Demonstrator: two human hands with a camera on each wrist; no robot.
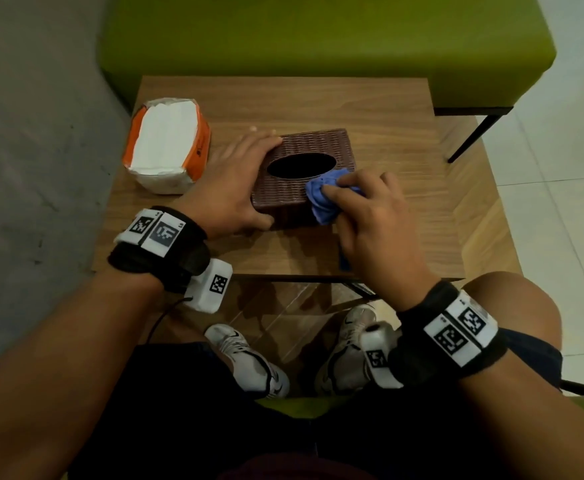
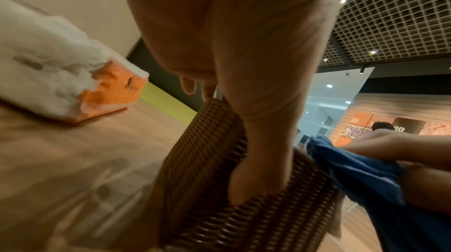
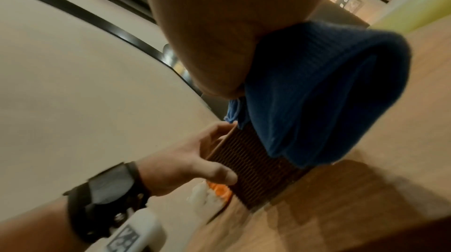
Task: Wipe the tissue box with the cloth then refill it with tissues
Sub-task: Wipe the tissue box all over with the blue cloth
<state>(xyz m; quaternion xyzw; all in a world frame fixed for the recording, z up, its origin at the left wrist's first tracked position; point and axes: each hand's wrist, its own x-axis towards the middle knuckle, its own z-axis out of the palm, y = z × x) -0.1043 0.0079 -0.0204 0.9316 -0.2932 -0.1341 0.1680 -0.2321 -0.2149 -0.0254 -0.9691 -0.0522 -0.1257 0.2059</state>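
A brown woven tissue box [image 1: 315,143] with a dark oval opening stands in the middle of the wooden table [image 1: 387,109]. My left hand [image 1: 235,188] grips its left side, thumb on the near face and fingers along the far left edge; the left wrist view shows the thumb on the box [image 2: 209,159]. My right hand [image 1: 370,216] holds a bunched blue cloth [image 1: 323,195] against the box's near right corner. The right wrist view shows the cloth [image 3: 317,92] draped over the box [image 3: 251,171]. An opened orange and white pack of tissues [image 1: 166,143] lies left of the box.
A green upholstered bench [image 1: 318,39] runs along the far side of the table, one black leg [image 1: 470,140] at the right. A grey wall [image 1: 34,133] is close on the left. My knees and white shoes [image 1: 245,362] sit below the table's near edge.
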